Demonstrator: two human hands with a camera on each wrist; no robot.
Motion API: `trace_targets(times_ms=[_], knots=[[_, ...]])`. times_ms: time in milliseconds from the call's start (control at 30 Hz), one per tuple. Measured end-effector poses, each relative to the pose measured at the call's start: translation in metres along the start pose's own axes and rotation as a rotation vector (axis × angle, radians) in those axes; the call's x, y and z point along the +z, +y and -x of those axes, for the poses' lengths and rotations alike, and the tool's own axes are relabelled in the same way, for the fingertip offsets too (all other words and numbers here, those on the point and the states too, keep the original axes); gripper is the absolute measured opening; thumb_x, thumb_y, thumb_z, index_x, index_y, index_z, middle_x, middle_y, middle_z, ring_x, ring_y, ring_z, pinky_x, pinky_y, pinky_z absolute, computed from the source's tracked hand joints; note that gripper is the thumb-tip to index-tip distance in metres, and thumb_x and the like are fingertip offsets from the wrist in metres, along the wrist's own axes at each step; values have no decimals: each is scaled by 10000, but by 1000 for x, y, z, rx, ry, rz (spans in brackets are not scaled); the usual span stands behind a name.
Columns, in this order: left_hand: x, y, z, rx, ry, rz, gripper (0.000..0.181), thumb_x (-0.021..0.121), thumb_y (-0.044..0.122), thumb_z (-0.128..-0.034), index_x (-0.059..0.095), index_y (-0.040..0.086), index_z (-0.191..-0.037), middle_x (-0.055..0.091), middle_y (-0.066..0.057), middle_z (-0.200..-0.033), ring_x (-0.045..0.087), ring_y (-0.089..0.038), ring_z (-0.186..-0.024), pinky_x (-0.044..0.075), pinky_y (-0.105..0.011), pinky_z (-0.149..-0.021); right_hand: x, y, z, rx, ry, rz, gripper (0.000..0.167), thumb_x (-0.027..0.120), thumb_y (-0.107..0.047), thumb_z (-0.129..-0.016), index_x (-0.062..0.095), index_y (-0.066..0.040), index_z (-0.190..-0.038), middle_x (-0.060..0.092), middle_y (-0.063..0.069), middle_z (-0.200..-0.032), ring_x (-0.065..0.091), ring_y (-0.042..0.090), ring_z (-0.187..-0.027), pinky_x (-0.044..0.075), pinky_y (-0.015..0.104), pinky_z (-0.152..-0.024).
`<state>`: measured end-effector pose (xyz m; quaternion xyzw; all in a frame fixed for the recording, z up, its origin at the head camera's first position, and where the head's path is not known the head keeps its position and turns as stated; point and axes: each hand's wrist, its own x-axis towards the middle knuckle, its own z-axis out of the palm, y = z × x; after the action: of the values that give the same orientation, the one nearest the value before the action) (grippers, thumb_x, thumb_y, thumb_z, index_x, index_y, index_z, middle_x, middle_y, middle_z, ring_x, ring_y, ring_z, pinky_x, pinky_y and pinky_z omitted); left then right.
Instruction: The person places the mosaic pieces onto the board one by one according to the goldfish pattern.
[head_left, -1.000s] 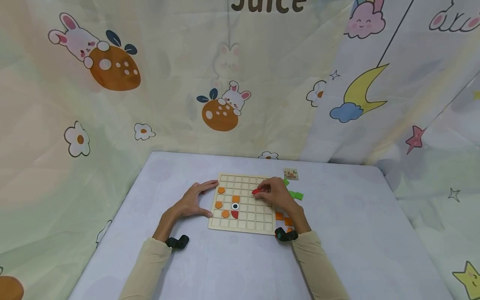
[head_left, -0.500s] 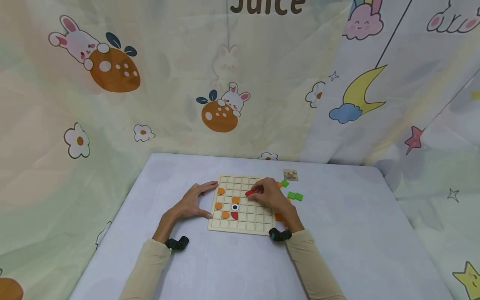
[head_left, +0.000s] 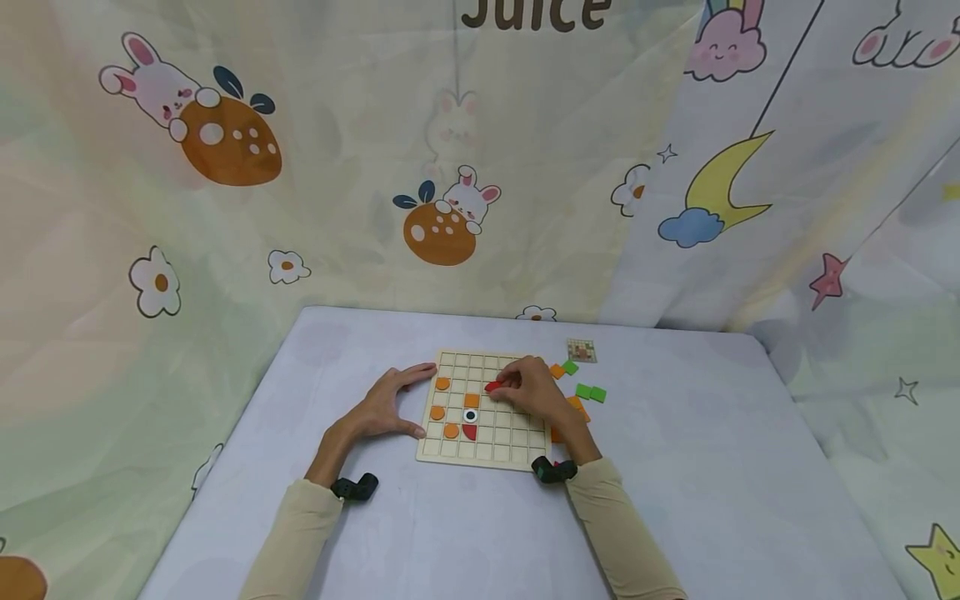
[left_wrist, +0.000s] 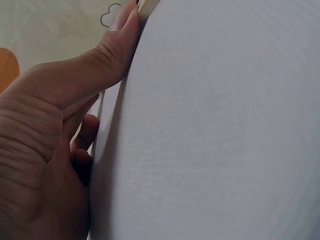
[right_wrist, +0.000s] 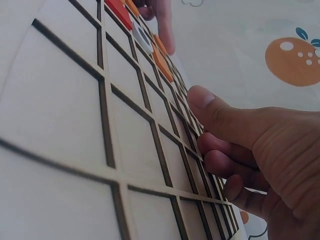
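Board (head_left: 501,422) could skid, misplacing the red piece (head_left: 491,387) pinched in my right grip (head_left: 534,388) toward twelve o'clock, if my spread left grip (head_left: 381,406) at nine eases.

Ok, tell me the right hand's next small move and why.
Probably lower the red piece into a cell near the orange square: the right hand pinches it over the board, close to that square, and the left hand touches the board's left edge, perhaps steadying it.
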<state>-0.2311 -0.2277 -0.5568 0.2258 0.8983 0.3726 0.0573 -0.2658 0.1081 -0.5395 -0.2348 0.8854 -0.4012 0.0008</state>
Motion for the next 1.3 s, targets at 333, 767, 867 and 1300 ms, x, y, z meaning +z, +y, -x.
trace_targets(times_ms=[333,767,867,1300], knots=[[0,0,0,7,6,-9,1178,1078,391,-631,517,160,-1640,457,-46,-1745,496,-234,-1204,414,-444,-1030,3,-1,-3,-27,-13,-8,235,928,-178,-882,848,-19,-1035,780,58,-877,608,110,-722,502,235,-687],[0,0,0,2,1,-11,1172,1070,411,-641,513,170,-1644,446,-45,-1752,501,-251,-1243,414,-466,-1044,10,-8,-8,-20,15,-1,203,917,-177,-893,855,-36,-1025,755,28,-836,563,126,-715,462,233,-667],[0,0,0,-2,5,-13,1168,1069,403,-643,514,167,-1643,444,-44,-1753,500,-254,-1251,411,-468,-1046,12,-10,-10,-22,17,-1,204,916,-179,-894,856,-36,-1027,766,38,-850,569,117,-711,466,232,-667],[0,1,0,-4,1,-12,1166,1069,405,-647,514,163,-1643,446,-56,-1751,502,-254,-1246,416,-467,-1051,19,-10,-17,-26,-9,-33,235,909,-175,-904,853,-25,-1076,777,49,-884,580,107,-725,473,232,-683]])
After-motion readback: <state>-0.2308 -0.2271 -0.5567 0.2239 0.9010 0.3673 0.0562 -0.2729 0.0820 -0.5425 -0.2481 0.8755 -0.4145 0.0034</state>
